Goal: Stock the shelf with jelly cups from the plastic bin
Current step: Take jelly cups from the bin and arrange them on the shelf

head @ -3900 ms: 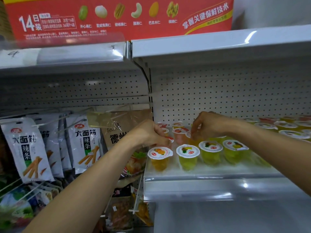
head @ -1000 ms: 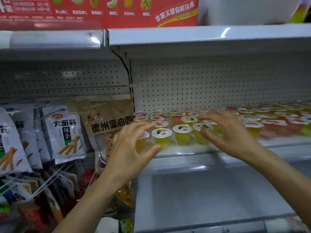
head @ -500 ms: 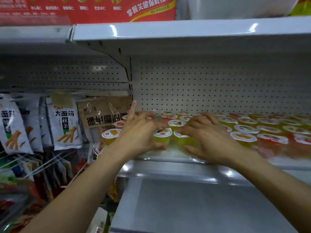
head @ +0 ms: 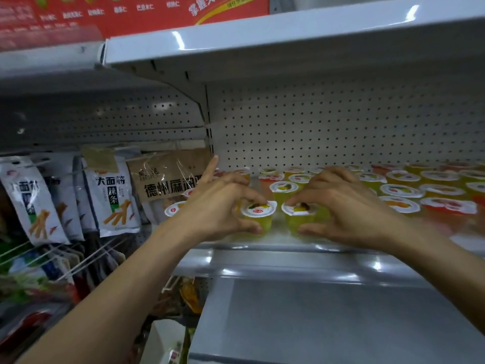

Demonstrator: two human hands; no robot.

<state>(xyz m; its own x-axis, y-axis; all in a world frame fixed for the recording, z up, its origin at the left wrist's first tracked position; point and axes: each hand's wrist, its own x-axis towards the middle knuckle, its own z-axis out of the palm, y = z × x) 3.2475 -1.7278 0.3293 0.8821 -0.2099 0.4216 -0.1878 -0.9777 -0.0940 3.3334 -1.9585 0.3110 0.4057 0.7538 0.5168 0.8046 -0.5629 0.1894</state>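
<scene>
The fingers [head: 249,197] of my left hand [head: 215,214] curl over the lid of a yellow-green jelly cup [head: 259,214], thumb low on its wall; my right hand [head: 351,214] pinches the neighbouring cup [head: 299,218] likewise. Both cups stand upright, side by side, at the shelf [head: 262,244] front, each just inward of its own hand, so I judge neither hand need cross. Leftward, hanging packets [head: 111,195] read 大面筋 辣条; a brown bag [head: 168,179] reads 德州麻油. The plastic bin is out of sight.
</scene>
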